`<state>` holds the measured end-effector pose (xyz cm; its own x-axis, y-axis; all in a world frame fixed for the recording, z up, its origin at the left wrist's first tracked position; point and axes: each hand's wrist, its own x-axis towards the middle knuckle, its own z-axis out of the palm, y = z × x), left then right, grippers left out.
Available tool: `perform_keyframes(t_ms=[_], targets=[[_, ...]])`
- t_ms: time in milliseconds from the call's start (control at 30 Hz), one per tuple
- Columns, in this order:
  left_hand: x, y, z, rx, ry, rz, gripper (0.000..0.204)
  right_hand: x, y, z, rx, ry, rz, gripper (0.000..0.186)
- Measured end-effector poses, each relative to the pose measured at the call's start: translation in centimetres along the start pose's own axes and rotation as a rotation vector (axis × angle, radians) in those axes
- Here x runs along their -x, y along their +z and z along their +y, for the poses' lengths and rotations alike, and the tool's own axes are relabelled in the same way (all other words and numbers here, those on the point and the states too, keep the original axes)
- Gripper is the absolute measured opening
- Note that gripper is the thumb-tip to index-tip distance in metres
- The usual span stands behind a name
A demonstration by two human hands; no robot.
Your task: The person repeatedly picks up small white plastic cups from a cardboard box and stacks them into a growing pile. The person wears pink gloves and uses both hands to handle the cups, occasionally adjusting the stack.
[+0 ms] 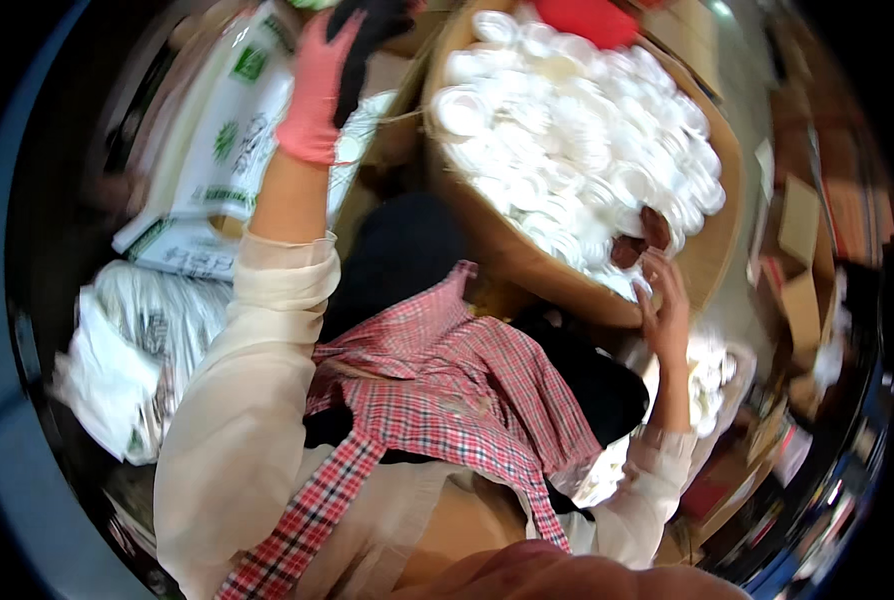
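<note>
Head view crops the gloved left hand [339,72]; blur softens white discs [577,130].

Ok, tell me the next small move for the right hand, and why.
Probably close the right hand gently on the dark brown piece: it shows right at that hand's far end, against the heaped white pieces, and blur leaves it unclear whether it is already held.

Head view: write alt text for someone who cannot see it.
A bare right hand is by the rim of a cardboard box heaped with white round pieces, close to a dark brown item. The left hand, in a pink-and-black glove, is near white sacks.
</note>
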<state>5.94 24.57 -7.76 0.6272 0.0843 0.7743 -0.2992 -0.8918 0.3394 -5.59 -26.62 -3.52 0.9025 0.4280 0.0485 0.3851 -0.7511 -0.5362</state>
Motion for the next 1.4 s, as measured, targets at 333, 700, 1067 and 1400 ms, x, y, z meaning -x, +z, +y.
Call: perform_keyframes(t_ms=[333,700,1067,1400], targets=[[25.8,-5.6,2.5,0.166,-0.721,-1.153,0.040,-3.1,10.9,-4.0,0.200,-0.078,-0.215,0.036],[27.5,4.7,4.2,0.102,-0.733,-1.508,0.055,-2.9,11.4,-4.8,0.242,-0.072,-0.146,0.032],[29.4,9.9,1.7,-0.269,-0.360,-1.735,0.045,-2.2,12.0,-5.1,0.277,-0.061,-0.072,0.032],[30.4,8.6,2.1,-0.294,-0.229,-1.788,0.036,-2.1,12.0,-4.8,0.263,-0.147,0.004,0.034]])
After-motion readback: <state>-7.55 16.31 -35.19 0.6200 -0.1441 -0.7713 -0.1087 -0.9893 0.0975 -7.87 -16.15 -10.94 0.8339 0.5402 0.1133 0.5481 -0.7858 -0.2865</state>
